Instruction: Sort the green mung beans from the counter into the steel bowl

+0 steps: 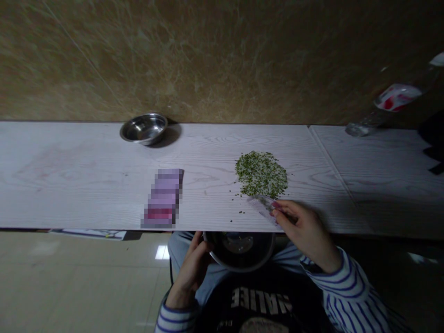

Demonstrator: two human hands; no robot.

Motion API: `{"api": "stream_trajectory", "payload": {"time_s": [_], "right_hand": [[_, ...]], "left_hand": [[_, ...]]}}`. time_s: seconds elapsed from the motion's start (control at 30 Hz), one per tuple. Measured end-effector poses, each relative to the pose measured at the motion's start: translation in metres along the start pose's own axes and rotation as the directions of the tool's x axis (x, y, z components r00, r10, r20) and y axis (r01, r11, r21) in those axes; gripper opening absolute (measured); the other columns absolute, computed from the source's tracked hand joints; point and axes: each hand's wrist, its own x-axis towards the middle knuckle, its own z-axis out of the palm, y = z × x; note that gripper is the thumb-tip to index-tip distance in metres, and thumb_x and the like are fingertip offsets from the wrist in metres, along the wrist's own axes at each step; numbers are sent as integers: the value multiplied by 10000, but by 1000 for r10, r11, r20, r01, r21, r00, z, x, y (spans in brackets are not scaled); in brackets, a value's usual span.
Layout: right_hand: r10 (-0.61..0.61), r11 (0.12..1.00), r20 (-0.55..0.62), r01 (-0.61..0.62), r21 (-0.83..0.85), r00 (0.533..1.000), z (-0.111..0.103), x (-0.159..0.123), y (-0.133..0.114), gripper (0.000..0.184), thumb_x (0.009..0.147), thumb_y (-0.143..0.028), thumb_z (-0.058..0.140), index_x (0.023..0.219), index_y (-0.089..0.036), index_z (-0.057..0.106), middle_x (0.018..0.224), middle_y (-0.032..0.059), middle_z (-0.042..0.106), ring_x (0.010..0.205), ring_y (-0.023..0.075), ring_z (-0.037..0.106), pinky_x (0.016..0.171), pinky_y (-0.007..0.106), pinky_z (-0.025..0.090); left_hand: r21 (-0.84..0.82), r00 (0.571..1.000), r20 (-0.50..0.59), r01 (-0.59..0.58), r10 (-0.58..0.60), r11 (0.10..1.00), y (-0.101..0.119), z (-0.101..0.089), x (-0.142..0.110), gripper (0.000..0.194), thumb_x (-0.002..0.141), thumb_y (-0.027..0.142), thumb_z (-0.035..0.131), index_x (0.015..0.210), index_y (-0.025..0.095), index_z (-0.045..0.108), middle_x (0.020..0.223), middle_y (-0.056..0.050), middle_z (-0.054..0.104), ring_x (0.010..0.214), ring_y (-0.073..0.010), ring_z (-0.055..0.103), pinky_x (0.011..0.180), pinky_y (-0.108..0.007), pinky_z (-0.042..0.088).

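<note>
My left hand [192, 267] grips the rim of a steel bowl [239, 249] held below the table's near edge, over my lap. My right hand [303, 226] rests on the table with its fingers pinched on a small clear flat piece [262, 204], perhaps a plastic card, whose edge touches the tabletop. Just beyond it lies a heap of small green grains [262, 174], with a few loose grains scattered towards the card. The bowl's inside looks dark and I cannot tell what is in it.
A pale wood-grain table [86, 175] runs across the view, with a seam at the right. A second steel bowl [144, 128] stands at the back left. A blurred pink-purple packet [163, 198] lies near the front edge. A clear bottle [388, 108] lies at the far right.
</note>
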Motion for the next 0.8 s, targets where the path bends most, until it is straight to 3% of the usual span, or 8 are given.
{"api": "stream_trajectory", "payload": {"time_s": [0.27, 0.57, 0.8], "right_hand": [[-37, 999, 26, 38, -28, 999, 20, 6, -15, 239, 869, -297, 560, 1031, -200, 706, 924, 109, 811, 845, 260, 782, 727, 363, 624], [20, 1000, -48, -20, -8, 999, 6, 9, 5, 236, 873, -327, 588, 1041, -203, 698, 906, 115, 806, 843, 263, 781, 725, 358, 628], [-12, 1000, -15, 12, -11, 1000, 15, 11, -7, 218, 870, -291, 591, 1037, -214, 709, 937, 102, 812, 848, 252, 782, 731, 350, 628]], "left_hand": [[9, 1000, 4, -3, 3, 1000, 2, -1, -1, 442, 586, 165, 712, 1026, 199, 674, 942, -31, 721, 731, -184, 614, 629, -292, 492], [36, 1000, -9, -20, 20, 999, 2, -1, 0, 506, 603, 176, 698, 1108, 196, 681, 986, -54, 733, 820, -242, 669, 674, -324, 512], [22, 999, -27, -29, 30, 999, 1, -4, 1, 509, 586, 178, 705, 1093, 202, 691, 940, -39, 728, 774, -228, 658, 689, -347, 525]]}}
